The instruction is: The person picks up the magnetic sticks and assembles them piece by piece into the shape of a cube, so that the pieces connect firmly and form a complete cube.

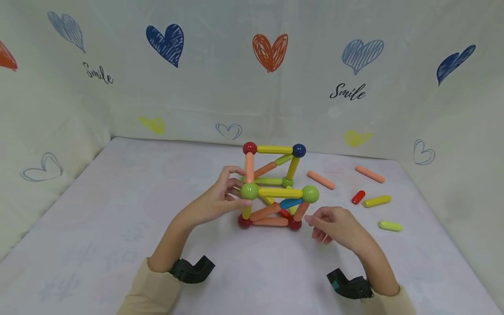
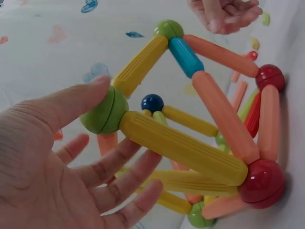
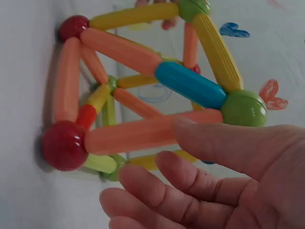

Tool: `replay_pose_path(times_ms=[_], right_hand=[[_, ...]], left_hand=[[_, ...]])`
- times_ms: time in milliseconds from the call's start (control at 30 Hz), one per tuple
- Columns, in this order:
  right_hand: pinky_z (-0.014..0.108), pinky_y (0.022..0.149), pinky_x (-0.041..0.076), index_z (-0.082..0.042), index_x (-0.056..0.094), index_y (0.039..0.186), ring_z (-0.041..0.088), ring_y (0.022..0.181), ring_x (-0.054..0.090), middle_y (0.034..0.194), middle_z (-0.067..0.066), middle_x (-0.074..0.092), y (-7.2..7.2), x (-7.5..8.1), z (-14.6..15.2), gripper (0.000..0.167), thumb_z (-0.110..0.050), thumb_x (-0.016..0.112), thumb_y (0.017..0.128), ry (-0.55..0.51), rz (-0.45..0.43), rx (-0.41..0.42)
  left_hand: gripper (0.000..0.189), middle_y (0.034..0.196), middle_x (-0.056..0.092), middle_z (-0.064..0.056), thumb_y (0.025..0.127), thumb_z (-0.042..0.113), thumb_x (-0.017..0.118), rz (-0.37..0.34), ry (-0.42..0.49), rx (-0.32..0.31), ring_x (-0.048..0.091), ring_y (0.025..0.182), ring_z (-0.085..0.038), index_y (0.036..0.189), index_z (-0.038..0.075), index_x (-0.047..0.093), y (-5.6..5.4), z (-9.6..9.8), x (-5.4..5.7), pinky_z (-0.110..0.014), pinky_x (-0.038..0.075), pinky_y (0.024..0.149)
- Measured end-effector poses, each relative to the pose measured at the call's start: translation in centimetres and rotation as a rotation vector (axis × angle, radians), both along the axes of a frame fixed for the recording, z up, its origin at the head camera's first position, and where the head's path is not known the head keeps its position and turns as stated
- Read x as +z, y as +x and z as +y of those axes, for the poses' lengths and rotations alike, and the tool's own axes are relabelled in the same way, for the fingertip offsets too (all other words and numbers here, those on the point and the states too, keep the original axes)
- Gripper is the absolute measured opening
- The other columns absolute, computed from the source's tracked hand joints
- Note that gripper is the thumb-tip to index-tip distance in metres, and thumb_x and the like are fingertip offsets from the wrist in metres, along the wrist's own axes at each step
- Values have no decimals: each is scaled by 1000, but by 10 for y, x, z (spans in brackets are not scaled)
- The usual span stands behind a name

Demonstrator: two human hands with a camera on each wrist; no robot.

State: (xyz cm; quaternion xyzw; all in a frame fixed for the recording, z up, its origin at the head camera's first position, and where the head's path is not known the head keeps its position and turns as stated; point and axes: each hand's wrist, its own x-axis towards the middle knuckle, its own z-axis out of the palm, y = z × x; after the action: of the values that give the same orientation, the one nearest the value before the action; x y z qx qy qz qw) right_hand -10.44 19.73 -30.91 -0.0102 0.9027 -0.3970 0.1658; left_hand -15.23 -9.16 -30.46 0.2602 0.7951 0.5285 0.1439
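Note:
A box-shaped frame of magnetic rods and balls (image 1: 280, 193) stands on the table between both hands. Red, green and blue balls form its corners, and yellow, salmon and lime rods join them. Across its front face runs a diagonal of a salmon rod and a short blue rod (image 2: 187, 57). My left hand (image 1: 220, 197) is at the left side, its thumb against the upper green ball (image 2: 106, 110) and its fingers loosely spread behind. My right hand (image 1: 334, 225) is at the front right, with its thumb tip at the upright salmon rod (image 3: 128, 135) and its other fingers loosely bent.
Loose rods lie to the right: two salmon rods (image 1: 320, 180) (image 1: 370, 173), a short red rod (image 1: 358, 197), a yellow rod (image 1: 376, 201) and a lime rod (image 1: 390, 226). A white cloth backdrop (image 1: 220, 87) with printed hearts rises behind the table (image 1: 118, 210).

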Motion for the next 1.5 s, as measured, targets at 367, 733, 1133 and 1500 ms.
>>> replay_pose_path(times_ms=[367, 733, 1133, 1500], right_hand=[[29, 66, 51, -4, 58, 112, 20, 87, 58, 99, 8, 64, -19, 1, 7, 30, -20, 65, 87, -25, 231, 142], [23, 66, 47, -9, 62, 106, 18, 81, 53, 88, -1, 64, -17, -6, 6, 24, -20, 67, 86, -1, 301, 211], [21, 66, 46, -11, 65, 104, 14, 77, 52, 80, -4, 59, -4, -1, -30, 27, -28, 68, 84, -8, 273, 310], [19, 62, 45, -15, 59, 87, 6, 72, 50, 75, -7, 58, 6, -5, -60, 16, -29, 66, 85, -24, 345, 394]], left_hand=[[30, 91, 59, -3, 83, 16, 69, 84, -308, 94, 54, 83, -16, 110, 12, 56, 7, 12, -5, -27, 48, 68], [29, 77, 59, 0, 82, 20, 70, 81, -357, 158, 52, 69, -15, 108, 13, 59, 2, 10, -6, -26, 44, 61], [26, 68, 57, -5, 86, 21, 66, 139, -321, 353, 48, 57, -17, 106, 8, 57, -10, -1, -15, -26, 39, 53], [36, 90, 65, -8, 88, 27, 64, 134, -262, 414, 59, 84, -22, 119, 10, 57, -18, -7, -28, -29, 48, 68]])
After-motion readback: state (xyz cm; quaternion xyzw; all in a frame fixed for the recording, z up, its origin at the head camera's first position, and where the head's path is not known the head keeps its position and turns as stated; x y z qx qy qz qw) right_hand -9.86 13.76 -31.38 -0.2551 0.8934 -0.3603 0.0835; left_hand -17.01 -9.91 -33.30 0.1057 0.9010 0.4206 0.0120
